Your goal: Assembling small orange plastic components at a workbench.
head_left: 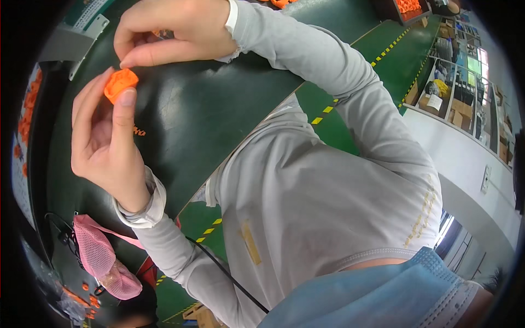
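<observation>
My left hand (109,139) holds a small orange plastic part (121,85), hollow and cup-like, pinched between the thumb and fingertips above the dark green table (186,115). Just above it is my right hand (178,33), its fingers curled and its thumb and forefinger pressed together close to the part's upper edge. Something brownish-orange shows in the gap behind the right thumb, too small and hidden to name. Beside the left thumb, a short orange curl of scrap (139,132) lies on the table.
Orange parts (28,115) line the left edge near a grey-white metal plate (87,44). A pink mesh bag (104,254) and black cable lie at lower left. A dark bin (404,15) of orange pieces stands at upper right. Shelves (448,93) hold boxes beyond.
</observation>
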Available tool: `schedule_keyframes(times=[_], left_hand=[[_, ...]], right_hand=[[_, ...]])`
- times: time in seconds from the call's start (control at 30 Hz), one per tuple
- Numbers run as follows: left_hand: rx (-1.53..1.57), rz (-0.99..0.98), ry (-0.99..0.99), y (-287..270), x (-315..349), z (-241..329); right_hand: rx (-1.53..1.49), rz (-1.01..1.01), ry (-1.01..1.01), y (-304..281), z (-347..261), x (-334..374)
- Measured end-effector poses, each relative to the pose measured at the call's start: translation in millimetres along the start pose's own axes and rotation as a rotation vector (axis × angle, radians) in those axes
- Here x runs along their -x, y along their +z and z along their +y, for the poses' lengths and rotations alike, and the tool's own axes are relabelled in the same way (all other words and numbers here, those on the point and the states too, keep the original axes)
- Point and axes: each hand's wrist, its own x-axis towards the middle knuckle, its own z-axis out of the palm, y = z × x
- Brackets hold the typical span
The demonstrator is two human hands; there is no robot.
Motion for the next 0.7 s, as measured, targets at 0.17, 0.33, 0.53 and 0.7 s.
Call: schedule_keyframes(times=[0.17,0.33,0.53,0.7], left_hand=[[-0.22,0.077,0.084,3.7,0.8,-6.0],[-0.257,0.098,0.099,5.9,4.0,-9.6],[-0.166,0.11,0.005,9.3,3.8,-8.8],[-0.116,0.055,-0.008,6.4,4.0,-10.9]], right_hand=[[-0.101,0.131,-0.066,-15.8,-14.5,-9.9],[-0.121,0.016,0.034,-21.9,-21.9,-6.3],[0.07,0.146,-0.29,-1.7,2.3,-3.4],[0.082,0.134,-0.278,-0.7,-2.7,-5.5]])
